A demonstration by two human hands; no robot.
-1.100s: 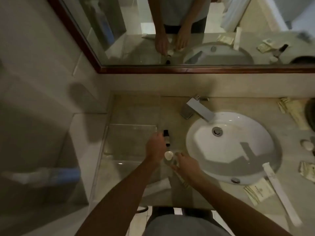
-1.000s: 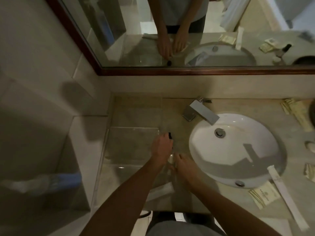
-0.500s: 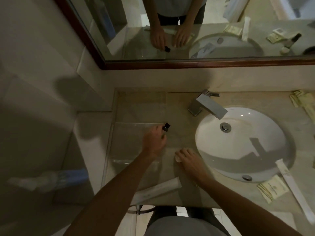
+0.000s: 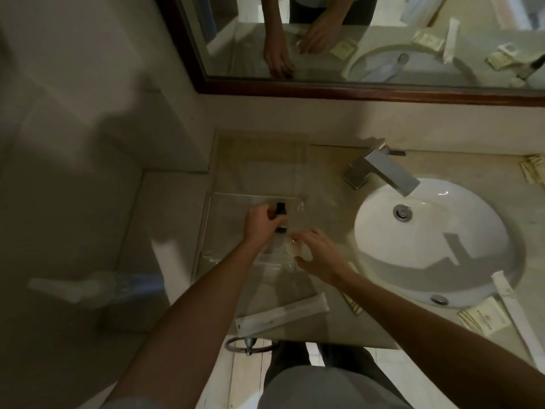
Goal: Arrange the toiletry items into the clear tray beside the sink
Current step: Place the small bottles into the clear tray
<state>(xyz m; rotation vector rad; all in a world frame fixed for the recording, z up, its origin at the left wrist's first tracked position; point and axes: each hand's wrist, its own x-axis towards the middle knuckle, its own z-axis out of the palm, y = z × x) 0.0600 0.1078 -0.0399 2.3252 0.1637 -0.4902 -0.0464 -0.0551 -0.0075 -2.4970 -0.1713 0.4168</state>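
Observation:
The clear tray point(image 4: 224, 199) lies on the counter left of the white sink point(image 4: 424, 237). My left hand point(image 4: 261, 221) is over the tray's right part, shut on a small bottle with a black cap point(image 4: 74, 210). Just to its right, my right hand point(image 4: 320, 252) grips a small pale round item point(image 4: 298, 249) at the tray's right edge. A long white packet point(image 4: 283, 315) lies near the counter's front edge, below my arms.
A steel faucet point(image 4: 380, 169) stands behind the sink. Paper sachets point(image 4: 483, 320) and a long white sleeve point(image 4: 516, 317) lie at the sink's front right, more sachets point(image 4: 533, 169) at far right. A mirror point(image 4: 354, 39) spans the back wall. A wall closes the left side.
My left hand carried the black-capped bottle from the counter leftwards over the tray. My right hand lifted the pale round item and moved it towards the tray's right edge.

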